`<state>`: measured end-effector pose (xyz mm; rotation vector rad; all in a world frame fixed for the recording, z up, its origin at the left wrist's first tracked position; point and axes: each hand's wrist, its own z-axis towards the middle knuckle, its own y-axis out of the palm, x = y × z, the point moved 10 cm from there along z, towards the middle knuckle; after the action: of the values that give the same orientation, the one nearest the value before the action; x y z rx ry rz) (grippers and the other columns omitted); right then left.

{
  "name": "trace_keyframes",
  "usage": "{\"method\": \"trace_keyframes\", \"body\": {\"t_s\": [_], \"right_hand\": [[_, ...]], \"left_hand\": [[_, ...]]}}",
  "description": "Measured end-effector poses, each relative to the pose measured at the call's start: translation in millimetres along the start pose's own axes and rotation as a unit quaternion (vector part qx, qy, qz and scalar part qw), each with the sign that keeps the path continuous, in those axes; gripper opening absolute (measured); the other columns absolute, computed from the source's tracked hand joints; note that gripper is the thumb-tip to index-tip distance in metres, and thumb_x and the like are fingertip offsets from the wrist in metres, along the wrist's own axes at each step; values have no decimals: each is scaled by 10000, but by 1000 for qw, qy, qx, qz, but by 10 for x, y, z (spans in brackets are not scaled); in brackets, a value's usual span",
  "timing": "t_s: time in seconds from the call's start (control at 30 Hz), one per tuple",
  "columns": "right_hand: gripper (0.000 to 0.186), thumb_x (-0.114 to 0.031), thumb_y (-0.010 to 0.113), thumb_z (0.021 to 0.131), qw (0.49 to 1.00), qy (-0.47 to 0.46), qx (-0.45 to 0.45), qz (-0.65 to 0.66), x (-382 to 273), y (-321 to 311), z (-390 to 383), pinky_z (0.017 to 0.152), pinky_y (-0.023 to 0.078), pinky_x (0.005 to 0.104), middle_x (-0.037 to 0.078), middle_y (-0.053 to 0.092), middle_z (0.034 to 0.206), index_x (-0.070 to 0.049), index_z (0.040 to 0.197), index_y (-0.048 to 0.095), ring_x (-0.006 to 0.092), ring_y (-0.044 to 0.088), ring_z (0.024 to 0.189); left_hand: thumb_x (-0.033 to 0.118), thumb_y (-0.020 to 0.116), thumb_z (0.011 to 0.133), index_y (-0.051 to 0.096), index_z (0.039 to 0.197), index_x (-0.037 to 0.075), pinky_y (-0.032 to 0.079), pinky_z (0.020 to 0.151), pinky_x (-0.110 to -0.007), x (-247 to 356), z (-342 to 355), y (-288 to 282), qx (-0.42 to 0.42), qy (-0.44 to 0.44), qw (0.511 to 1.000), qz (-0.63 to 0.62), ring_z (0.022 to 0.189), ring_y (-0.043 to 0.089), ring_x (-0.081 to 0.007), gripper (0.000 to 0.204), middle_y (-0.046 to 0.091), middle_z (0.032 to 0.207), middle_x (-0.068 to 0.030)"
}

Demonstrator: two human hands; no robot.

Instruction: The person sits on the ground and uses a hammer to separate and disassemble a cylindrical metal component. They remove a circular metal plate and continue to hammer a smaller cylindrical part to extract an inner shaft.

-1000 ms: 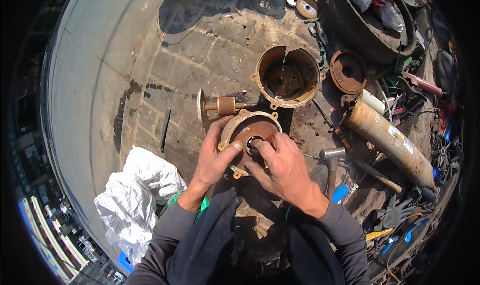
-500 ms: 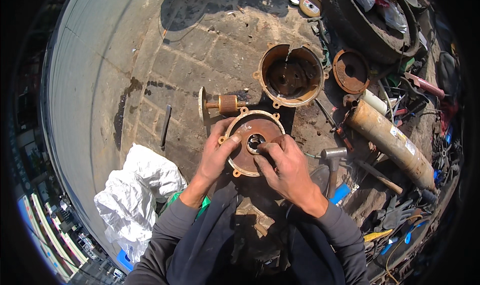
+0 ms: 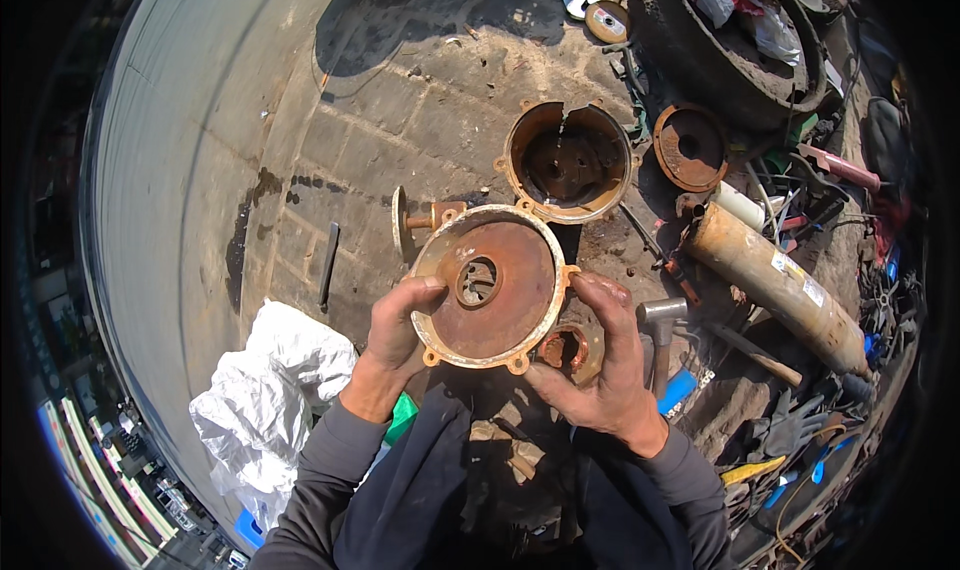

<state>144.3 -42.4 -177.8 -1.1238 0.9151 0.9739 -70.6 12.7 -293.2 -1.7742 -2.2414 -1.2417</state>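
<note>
A rusty round motor end cover (image 3: 510,325), with lugs around its pale rim and a hole through the middle, is held up in front of me. My left hand (image 3: 392,335) grips its left edge, thumb over the rim. On the opposite side, my right hand (image 3: 608,375) has its fingertips at one lug and its thumb by another, lower one. Behind the cover, a rotor (image 3: 432,218) with a disc on its shaft is partly hidden. A rusty motor housing (image 3: 570,205) with a notched rim stands beyond. Copper windings (image 3: 562,350) show beneath my right hand.
A hammer (image 3: 662,315) and a long rusty cylinder (image 3: 780,280) lie to the right. Farther off are a round rusty plate (image 3: 690,148), a large drum-like ring (image 3: 740,90) and a cutting disc (image 3: 606,22). White sacking (image 3: 265,400) and a flat dark bar (image 3: 329,265) are at left.
The end cover has risen closer and tilted, and its central hole now shows through. My right hand has moved from the centre to the right rim; the windings have come into sight.
</note>
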Motion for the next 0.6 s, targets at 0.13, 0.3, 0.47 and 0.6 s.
{"method": "trace_keyframes", "body": {"t_s": [0.13, 0.3, 0.47, 0.6], "right_hand": [[937, -255, 911, 823, 999, 18, 31, 14, 34, -126, 77, 1103, 477, 486, 268, 562, 1452, 62, 1552, 414, 410, 578, 1316], [841, -286, 827, 896, 997, -21, 73, 14, 145, -411, 389, 1121, 465, 470, 265, 567, 1457, 75, 1545, 432, 367, 586, 1320], [741, -286, 764, 906, 994, 22, 100, -29, 596, -586, 666, 1194, 412, 465, 255, 560, 1494, 58, 1508, 503, 386, 533, 1409], [730, -230, 752, 858, 992, 61, 80, -75, 896, -561, 662, 1236, 363, 484, 259, 559, 1500, 44, 1497, 529, 413, 482, 1458]], "left_hand": [[181, 574, 928, 426, 1568, -29, 501, 1107, -401, 272, 22, 307, -19, 60, 996, 56, 1272, 636, -252, 689, 643, 1389, -152], [151, 570, 954, 415, 1561, -26, 532, 1076, -389, 676, 243, 909, -100, 151, 981, 70, 1233, 670, -242, 652, 639, 1400, -166], [267, 650, 1012, 624, 1395, -20, 523, 1033, -385, 927, 753, 996, 42, 361, 845, 392, 1163, 669, -259, 479, 665, 1317, -176], [187, 646, 1017, 705, 1269, -35, 502, 1005, -371, 898, 900, 842, 116, 430, 750, 489, 1134, 647, -288, 341, 660, 1232, -180]]}}
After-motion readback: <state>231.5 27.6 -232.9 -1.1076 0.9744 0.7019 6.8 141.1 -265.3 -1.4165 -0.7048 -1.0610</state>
